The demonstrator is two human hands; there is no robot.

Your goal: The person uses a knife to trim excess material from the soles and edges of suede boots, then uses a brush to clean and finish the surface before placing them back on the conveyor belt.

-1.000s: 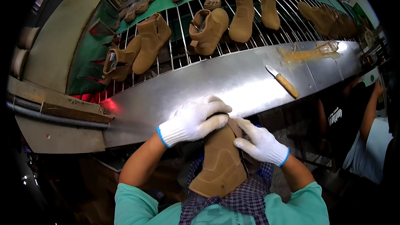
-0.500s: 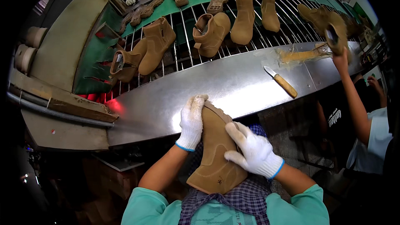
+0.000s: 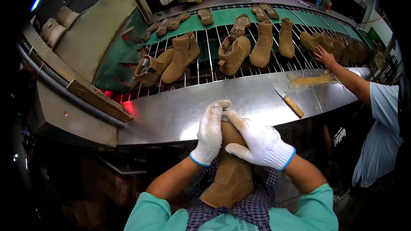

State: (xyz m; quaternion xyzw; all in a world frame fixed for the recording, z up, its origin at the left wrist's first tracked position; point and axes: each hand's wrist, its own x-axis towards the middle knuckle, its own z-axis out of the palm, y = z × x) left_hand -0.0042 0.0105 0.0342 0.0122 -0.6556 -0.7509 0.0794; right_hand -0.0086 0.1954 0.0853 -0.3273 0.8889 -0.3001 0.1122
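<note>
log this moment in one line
left hand: holding boot | right hand: holding boot | knife: on metal ledge | other boots: on rack

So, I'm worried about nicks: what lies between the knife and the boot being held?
In the head view, the right hand and some metal table separate the knife from the held boot.

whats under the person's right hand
A tan boot lies under the right hand. Its upper shows between that and the left hand, and its stitched shaft nearer the apron. The part directly beneath is covered, so it cannot be seen.
</note>
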